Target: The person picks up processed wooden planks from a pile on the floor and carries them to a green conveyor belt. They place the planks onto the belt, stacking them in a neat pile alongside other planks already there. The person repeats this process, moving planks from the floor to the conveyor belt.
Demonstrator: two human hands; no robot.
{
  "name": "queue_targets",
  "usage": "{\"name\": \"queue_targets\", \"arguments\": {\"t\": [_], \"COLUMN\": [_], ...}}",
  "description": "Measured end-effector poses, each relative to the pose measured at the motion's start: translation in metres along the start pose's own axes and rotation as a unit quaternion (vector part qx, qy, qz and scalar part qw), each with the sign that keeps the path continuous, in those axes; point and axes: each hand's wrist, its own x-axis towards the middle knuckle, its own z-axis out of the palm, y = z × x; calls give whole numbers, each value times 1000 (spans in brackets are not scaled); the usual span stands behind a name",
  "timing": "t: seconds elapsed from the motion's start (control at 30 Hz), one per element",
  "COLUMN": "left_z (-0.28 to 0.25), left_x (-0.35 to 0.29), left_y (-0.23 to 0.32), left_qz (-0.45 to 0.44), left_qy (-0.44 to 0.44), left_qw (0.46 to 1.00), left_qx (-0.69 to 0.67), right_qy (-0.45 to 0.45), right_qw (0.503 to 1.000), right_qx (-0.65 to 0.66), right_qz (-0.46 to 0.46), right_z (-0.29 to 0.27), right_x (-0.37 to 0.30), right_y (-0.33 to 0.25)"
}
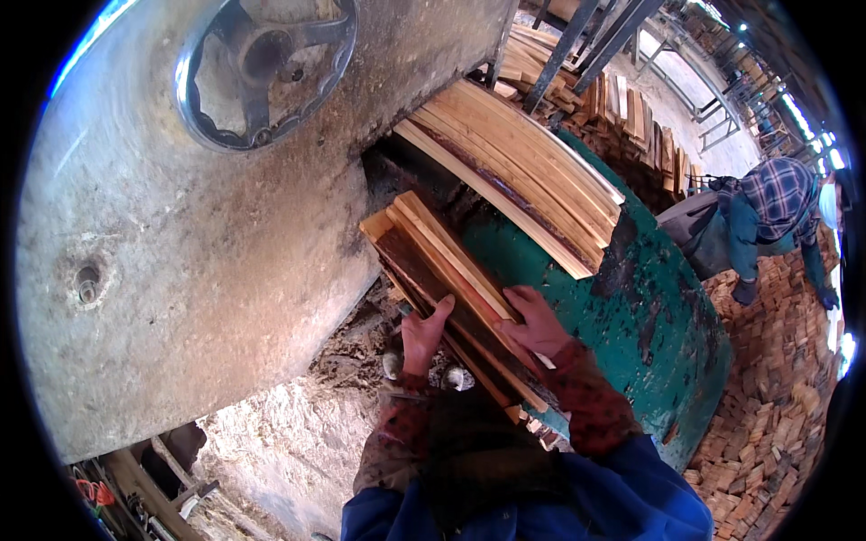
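1. Brown and pale-yellow wooden boards in a loose long bundle (460,302): held between the two hands, long axis running from upper left, near the grey stained panel (225,261), to lower right, near the wearer's body.
2. Second stack, of pale-orange, bark-edged planks (523,171): beyond the bundle to the upper right, apart from it, long axis roughly parallel, resting on the green, paint-worn metal surface (677,361). Of the two hands, the right is nearer to it.
3. Bare left hand (422,338): partly closed on the bundle's left side, thumb laid over the upper face; the other fingers are largely hidden.
4. Bare right hand (539,326): partly closed on the bundle's right side, opposite the left; how far its hidden fingers reach beneath cannot be told.
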Motion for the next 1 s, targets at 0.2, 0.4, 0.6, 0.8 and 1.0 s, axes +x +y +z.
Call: {"name": "queue_targets", "arguments": {"t": [0.2, 0.4, 0.6, 0.8, 1.0], "left_z": [-3, -7, -5, -11, -9], "left_x": [-1, -4, -12, -40, -44], "left_y": [-7, 0, 4, -3, -4], "left_qz": [-12, -26, -105, -97, -112], "left_qy": [4, -6, -60, -68, -34], "left_qw": [997, 999, 990, 974, 983], "left_qx": [74, 33, -77, -194, -144], "right_qy": [81, 73, 70, 23, 65], "right_qw": [995, 995, 996, 999, 998], "right_qx": [-1, -7, -1, -1, -16], "right_qz": [54, 66, 53, 47, 17], "right_z": [20, 32, 29, 29, 23], "right_x": [7, 16, 10, -8, -13], "right_y": [1, -1, 6, 2, -19]}}
